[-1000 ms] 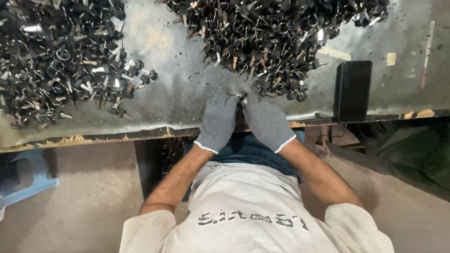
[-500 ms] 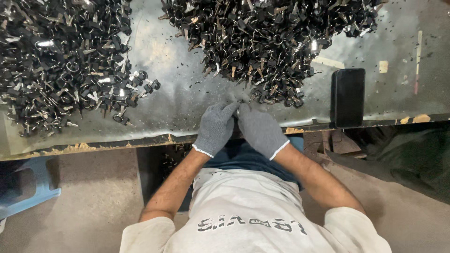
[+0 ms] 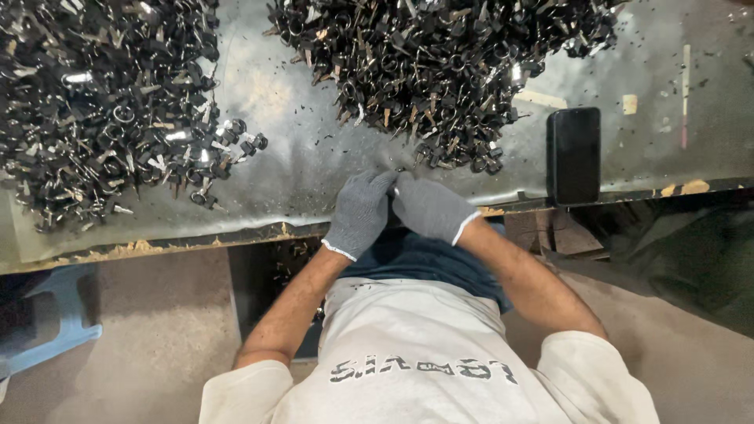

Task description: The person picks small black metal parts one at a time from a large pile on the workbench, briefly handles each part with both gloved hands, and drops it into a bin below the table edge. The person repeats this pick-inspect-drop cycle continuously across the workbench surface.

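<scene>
Gloves front and centre in the head view: left hand point(image 3: 360, 213) and right hand point(image 3: 430, 207), both in grey knit, pressed together at the near edge of the metal table point(image 3: 306, 157), fingertips meeting just short of the big pile. Something tiny and dark sits right where the fingertips join, looks like one small metal part point(image 3: 398, 172), but it's too small to say which hand has it pinched, or whether either is properly clamped on it — can't tell. Fingers curled in, not spread. Straight ahead of the hands, the centre pile of dark metal parts point(image 3: 432, 71), a dense tangle of rings and prongs, its near edge just beside the fingertips. Off to the person's left, a second heap point(image 3: 102, 102), well apart from the hands, w/ a few loose bits trailing off its edge. On the right, a black phone point(image 3: 573, 155) lies flat, screen dark, near the table's front edge, apart from both piles. Table surface scuffed, speckled w/ small black flecks. Below: bare forearms, pale T-shirt point(image 3: 424, 345), blue plastic stool point(image 3: 55, 314) at lower left on the floor.
</scene>
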